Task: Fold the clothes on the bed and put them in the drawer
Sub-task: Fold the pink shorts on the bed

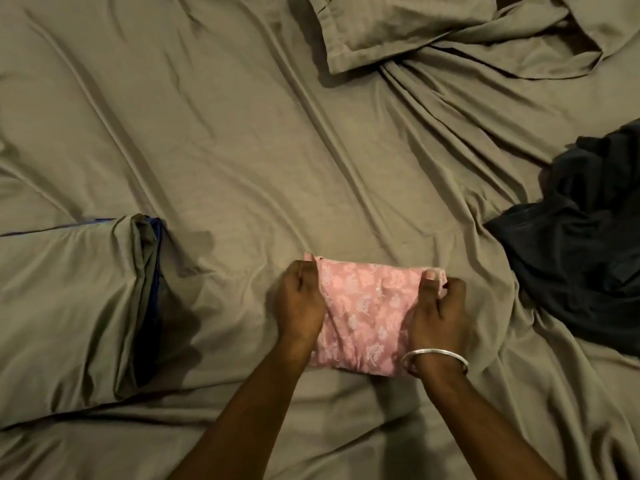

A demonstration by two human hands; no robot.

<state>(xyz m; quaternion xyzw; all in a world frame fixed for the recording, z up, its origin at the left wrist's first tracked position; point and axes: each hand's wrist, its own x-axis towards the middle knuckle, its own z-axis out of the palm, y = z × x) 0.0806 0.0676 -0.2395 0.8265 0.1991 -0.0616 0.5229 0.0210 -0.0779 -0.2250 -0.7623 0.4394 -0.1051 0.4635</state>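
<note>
The folded pink floral cotton garment (pixel 363 306) lies on the wrinkled olive bedsheet (pixel 225 150) between the left hand (pixel 301 299) and right hand (pixel 438 313); a crumpled dark cloth pile (pixel 581 244) lies right of the right hand, an olive fabric pillow (pixel 69 306) left of the left hand, and another olive pillow (pixel 388 26) beyond both hands.

- Wide stretch of wrinkled bed (pixel 225 150) sheet open ahead and left of both hands, nothing on it.
- Pillow (pixel 69 306) blocks the left side.
- Second pillow (pixel 398 26) at the top, well apart.
- Dark clothes pile (pixel 581 244) crowds the right edge, near the right hand (pixel 440 313).
- Left hand (pixel 301 299) and right hand flank the pink garment (pixel 367 310); gap underneath hard to tell.
- Near sheet between the forearms open.
</note>
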